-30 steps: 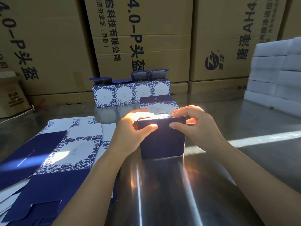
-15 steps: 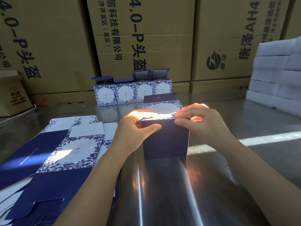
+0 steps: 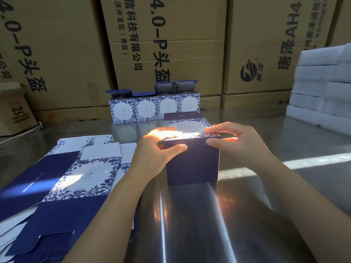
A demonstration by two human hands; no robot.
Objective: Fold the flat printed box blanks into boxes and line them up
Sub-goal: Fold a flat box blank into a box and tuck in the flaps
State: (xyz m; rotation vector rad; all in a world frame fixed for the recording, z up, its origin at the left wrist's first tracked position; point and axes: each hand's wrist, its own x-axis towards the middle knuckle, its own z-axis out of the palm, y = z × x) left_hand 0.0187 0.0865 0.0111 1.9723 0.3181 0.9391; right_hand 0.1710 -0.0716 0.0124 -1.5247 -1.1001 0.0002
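Currently: four folded boxes (image 3: 153, 109) lined up at back; left hand (image 3: 153, 150) and right hand (image 3: 237, 143) pinch top edge of fifth box (image 3: 192, 162); stack of flat blanks (image 3: 62, 177) awaits on counter (image 3: 209, 224).

The middle tall brown corrugated carton (image 3: 171, 44) carries dark print turned on its side: "4.0-P头盔", and beside it "信科技有限公司" and "(西区)". The brown corrugated carton to its left (image 3: 47, 54) shows ".0-P头盔", with the first figure cut off by the frame edge. The brown carton on the right (image 3: 262, 44) bears "AHA" sideways and a round dark logo; its Chinese characters are unclear. Fine print on the dark blue printed box (image 3: 191, 162), the flat blue-and-white blanks (image 3: 89, 175) and the small brown box (image 3: 17, 112) is too small to read.
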